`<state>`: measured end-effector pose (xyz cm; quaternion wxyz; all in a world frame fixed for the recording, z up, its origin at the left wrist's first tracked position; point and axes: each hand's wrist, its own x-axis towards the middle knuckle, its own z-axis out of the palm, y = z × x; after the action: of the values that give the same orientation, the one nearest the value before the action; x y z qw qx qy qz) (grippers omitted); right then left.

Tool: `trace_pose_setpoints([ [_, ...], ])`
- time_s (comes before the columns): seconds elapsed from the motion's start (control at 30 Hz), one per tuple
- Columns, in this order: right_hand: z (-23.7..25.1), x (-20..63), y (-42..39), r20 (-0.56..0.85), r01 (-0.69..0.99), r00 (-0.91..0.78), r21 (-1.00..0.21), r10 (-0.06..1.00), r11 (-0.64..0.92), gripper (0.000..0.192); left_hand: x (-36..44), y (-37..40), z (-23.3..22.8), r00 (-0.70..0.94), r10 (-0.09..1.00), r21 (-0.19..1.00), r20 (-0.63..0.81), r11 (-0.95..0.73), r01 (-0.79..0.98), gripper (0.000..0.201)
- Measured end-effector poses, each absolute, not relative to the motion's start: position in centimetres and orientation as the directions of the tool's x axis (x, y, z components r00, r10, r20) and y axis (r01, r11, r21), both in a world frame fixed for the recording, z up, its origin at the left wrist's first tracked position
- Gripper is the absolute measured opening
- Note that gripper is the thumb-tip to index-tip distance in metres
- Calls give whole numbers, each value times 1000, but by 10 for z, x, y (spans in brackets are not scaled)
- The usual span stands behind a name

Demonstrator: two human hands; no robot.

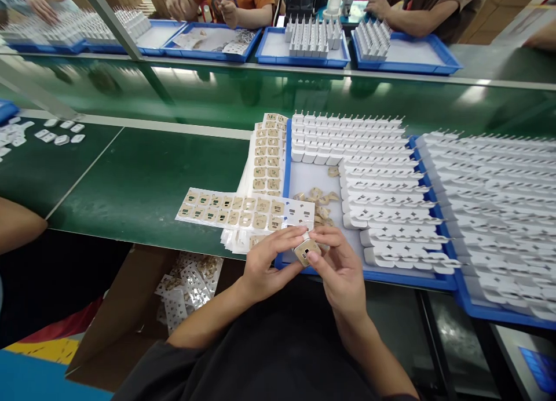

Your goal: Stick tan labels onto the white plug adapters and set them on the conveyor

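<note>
Between my two hands is a white plug charger, its end face covered by a tan-backed sticker (306, 252) with small port cut-outs. My left hand (266, 263) grips it from the left with fingers and thumb. My right hand (345, 268) closes on it from the right, its thumb pressing the tan face. Just beyond my left fingers, a sticker sheet (237, 203) lies across a stack of similar sheets (266, 157); its right end has bare white spots. Loose tan backing pieces (320, 196) lie in the blue tray (287, 157), beside rows of white chargers (377, 186).
A second blue tray of chargers (504, 227) stands at the right. White flat pieces (61, 139) lie at the left on the green bench. Below, a cardboard box (117, 308) holds used sheets. Across a raised ledge, people work at blue trays (304, 60). Another person's arm (19, 224) is at left.
</note>
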<state>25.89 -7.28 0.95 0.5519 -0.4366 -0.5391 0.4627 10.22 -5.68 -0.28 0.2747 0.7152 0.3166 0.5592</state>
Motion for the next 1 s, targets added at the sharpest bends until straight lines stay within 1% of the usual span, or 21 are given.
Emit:
trace_pose_setpoints([
  [0.03, 7, 259, -72, 185, -113, -7, -977, 983, 183, 23, 103, -57, -4, 163, 756, 743, 634, -654, 142, 51],
  [0.1, 3, 259, -71, 183, -178, 26, -967, 983, 185, 20, 105, -57, -6, 147, 748, 732, 647, -664, 155, 52],
  [0.17, 3, 258, -70, 186, -178, 46, -965, 982, 191, 21, 106, -57, -8, 136, 743, 723, 655, -669, 172, 52],
  [0.23, 6, 255, -70, 187, -176, 23, -966, 982, 188, 20, 107, -56, -9, 134, 731, 707, 669, -681, 190, 51],
  [0.37, 10, 248, -70, 204, -205, 17, -957, 979, 203, 30, 108, -56, -10, 150, 690, 656, 708, -721, 223, 48],
  [0.43, 10, 246, -70, 221, -239, 45, -944, 974, 225, 23, 107, -56, -10, 163, 676, 635, 718, -733, 242, 49],
  [0.53, 6, 247, -69, 210, -280, 69, -934, 975, 221, 16, 107, -57, -8, 168, 674, 627, 720, -735, 259, 51],
  [0.63, 4, 248, -68, 183, -269, 57, -944, 982, 191, 15, 107, -57, -7, 164, 681, 638, 714, -729, 250, 51],
  [0.7, 4, 249, -68, 190, -247, 57, -948, 980, 199, 14, 107, -56, -7, 167, 681, 638, 713, -730, 245, 53],
  [0.87, 6, 246, -68, 214, -166, 97, -960, 972, 227, 6, 108, -55, -8, 189, 647, 598, 739, -758, 259, 56],
  [1.0, 6, 246, -69, 203, -205, 97, -954, 974, 219, 8, 107, -54, -8, 208, 616, 567, 760, -784, 251, 58],
])
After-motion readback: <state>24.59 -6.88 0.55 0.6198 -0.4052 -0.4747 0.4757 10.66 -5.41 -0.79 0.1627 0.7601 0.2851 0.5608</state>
